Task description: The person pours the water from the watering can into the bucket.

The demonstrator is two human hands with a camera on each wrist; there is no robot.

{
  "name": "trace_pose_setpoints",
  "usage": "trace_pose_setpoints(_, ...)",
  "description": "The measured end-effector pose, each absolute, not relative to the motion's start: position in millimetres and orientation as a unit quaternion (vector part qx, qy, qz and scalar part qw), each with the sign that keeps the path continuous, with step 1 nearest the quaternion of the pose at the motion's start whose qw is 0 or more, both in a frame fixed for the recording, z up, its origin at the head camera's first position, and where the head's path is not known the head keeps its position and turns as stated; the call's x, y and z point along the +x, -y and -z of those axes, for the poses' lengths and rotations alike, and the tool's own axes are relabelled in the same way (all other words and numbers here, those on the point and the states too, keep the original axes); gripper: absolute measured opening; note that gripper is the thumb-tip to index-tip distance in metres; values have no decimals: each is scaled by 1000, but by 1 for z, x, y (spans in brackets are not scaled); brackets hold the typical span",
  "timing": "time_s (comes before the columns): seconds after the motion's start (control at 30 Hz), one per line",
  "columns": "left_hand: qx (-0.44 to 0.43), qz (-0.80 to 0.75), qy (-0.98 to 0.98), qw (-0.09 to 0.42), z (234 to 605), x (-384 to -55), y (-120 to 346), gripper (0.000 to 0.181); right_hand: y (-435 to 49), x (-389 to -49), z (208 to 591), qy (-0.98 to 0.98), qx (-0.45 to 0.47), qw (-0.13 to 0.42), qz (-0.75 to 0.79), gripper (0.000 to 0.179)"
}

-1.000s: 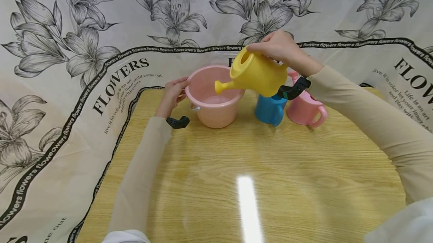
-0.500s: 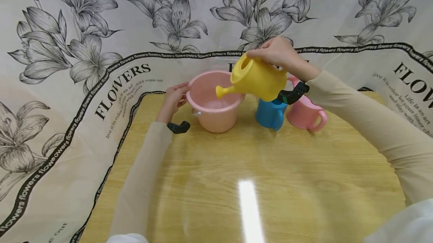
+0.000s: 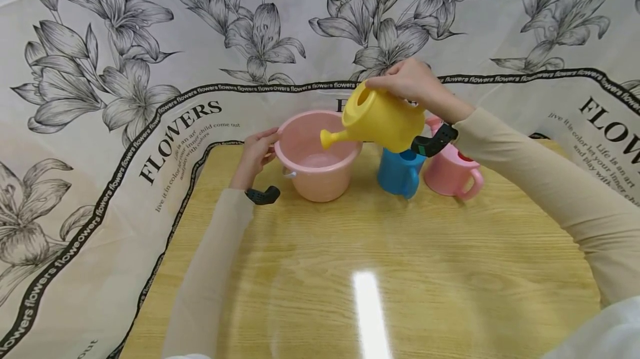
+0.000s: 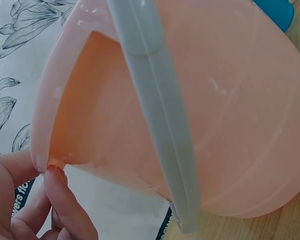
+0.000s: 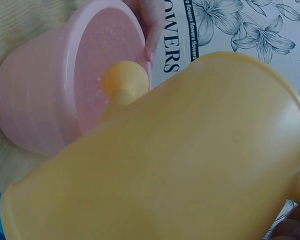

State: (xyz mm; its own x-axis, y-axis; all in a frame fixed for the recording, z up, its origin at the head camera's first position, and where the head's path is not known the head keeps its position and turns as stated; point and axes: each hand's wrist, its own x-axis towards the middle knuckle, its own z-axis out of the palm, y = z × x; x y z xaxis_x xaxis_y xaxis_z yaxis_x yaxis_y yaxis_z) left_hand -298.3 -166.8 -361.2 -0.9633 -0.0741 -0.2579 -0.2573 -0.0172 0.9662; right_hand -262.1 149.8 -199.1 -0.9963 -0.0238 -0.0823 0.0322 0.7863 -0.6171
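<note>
My right hand [image 3: 412,82] holds a yellow watering can [image 3: 387,120] up in the air, tilted so that its spout points down to the left. The round spout head [image 5: 125,79] hangs over the mouth of a pink bucket [image 3: 322,181]. Small droplets show on the bucket's inner wall in the right wrist view. With thumb and fingers, my left hand [image 3: 258,150] pinches the bucket's rim on its left side. A pale grey bail handle [image 4: 162,110] hangs down the bucket's outside, seen close in the left wrist view. The watering can's handle is mostly hidden by my right hand.
Right of the bucket, a blue can [image 3: 397,175] with a handle stands on the wooden table [image 3: 300,270]. Beside it is a pink watering can [image 3: 450,173], partly behind my right wrist. A flower-printed cloth [image 3: 200,48] rises behind the table's far edge.
The head view has tilted slightly, so the whole scene sits a little lower in it. Both hands keep their holds, and the watering can stays tilted over the bucket.
</note>
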Motion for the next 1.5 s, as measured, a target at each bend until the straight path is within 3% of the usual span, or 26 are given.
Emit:
trace_pose_setpoints(0.3,-127,-709,-692,60,357,-298,166,38,-152,-266,194,-946,-18,23,323,56)
trace_pose_setpoints(1.5,-135,-697,-702,63,358,-296,164,37,-144,-265,198,-948,-26,18,318,54)
